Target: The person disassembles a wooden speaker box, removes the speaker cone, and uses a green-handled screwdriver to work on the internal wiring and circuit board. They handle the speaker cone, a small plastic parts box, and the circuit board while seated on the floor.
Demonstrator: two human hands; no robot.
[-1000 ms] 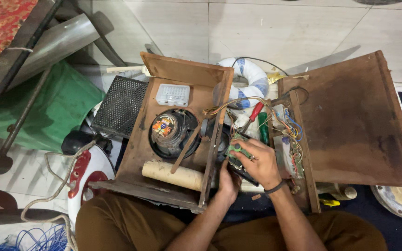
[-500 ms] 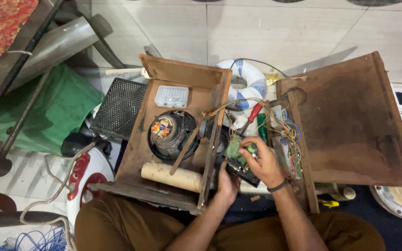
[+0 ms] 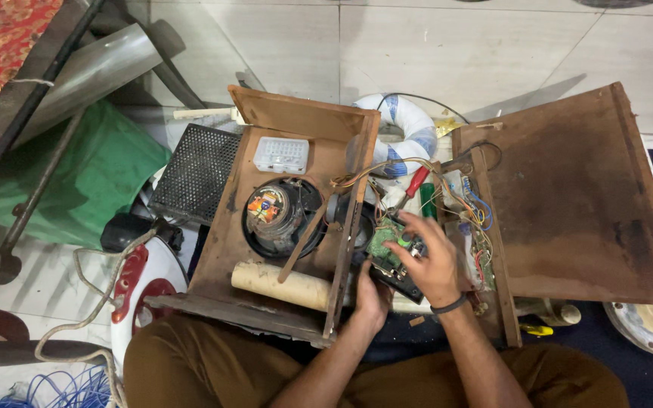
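On a pale tiled floor [image 3: 281,45] crowded with wires and tools, we work over an opened wooden speaker box [image 3: 289,227]. Our right hand [image 3: 431,261] rests half-open, fingertips on the green circuit board [image 3: 383,242] at centre; our left hand [image 3: 372,295] grips it from below, near us.

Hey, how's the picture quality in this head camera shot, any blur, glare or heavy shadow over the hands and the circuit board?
Head view: light is soft and even, with faint glare on the floor tiles. The green circuit board and speaker are sharp. The right hand looks slightly soft at its fingers. The left hand sits in mild shadow beside the wooden box.
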